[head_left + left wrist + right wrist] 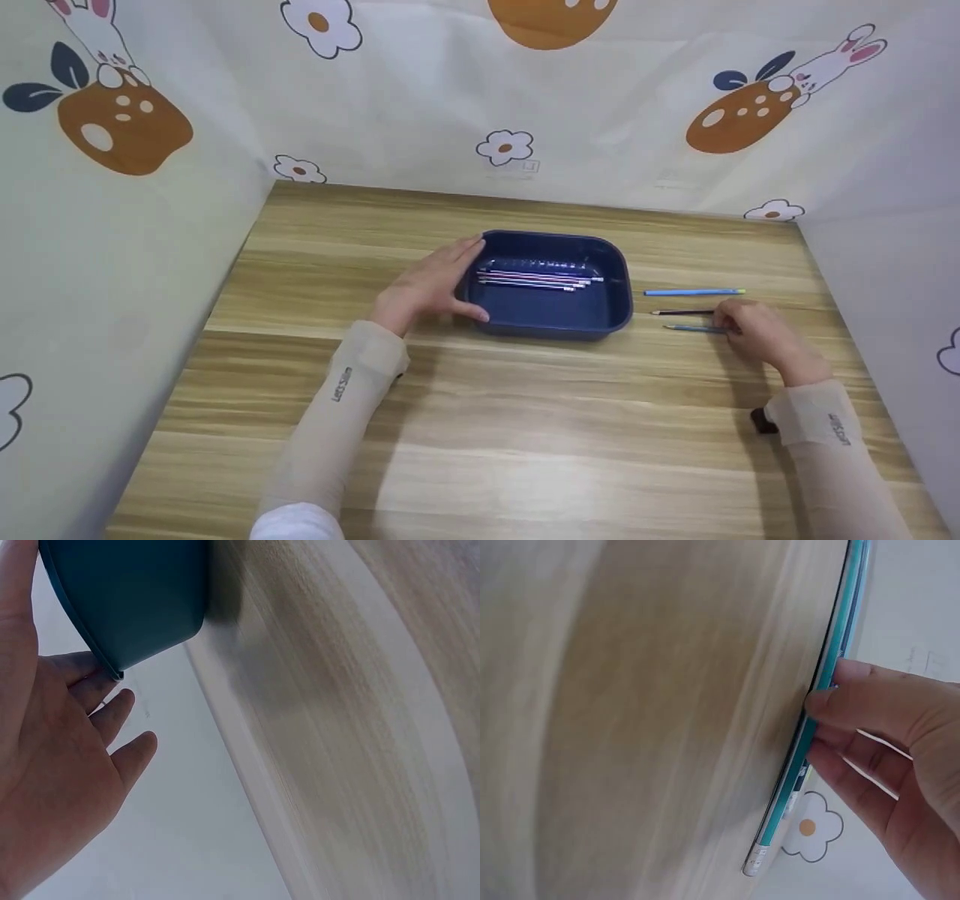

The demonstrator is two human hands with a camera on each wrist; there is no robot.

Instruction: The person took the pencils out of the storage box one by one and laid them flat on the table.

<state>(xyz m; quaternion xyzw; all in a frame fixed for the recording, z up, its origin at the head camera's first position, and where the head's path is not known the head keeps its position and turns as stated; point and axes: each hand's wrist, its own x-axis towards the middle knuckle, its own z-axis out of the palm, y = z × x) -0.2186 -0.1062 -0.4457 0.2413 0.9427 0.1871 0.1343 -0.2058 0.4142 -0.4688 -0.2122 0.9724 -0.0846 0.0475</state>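
Note:
A dark blue rectangular box (pixel 551 330) stands on the table with several striped pencils (pixel 532 279) lying side by side in it. My left hand (pixel 431 289) holds the box's left end, thumb at the near corner and fingers at the far one. In the left wrist view, fingertips sit against the box's rim while the ring and little fingers stay loose. My right hand (pixel 761 334) pinches a teal pencil (pixel 787 795) between thumb and fingers; its white end points down in the right wrist view. A dark pencil (pixel 679 312) lies just beyond, partly covered by that hand.
Farther back, right of the box, lies a light blue pencil-like stick (pixel 694 292) with a yellowish end. The wood-grain table (pixel 525 420) is bordered by a patterned back wall (pixel 405 127) and side walls (pixel 187 247).

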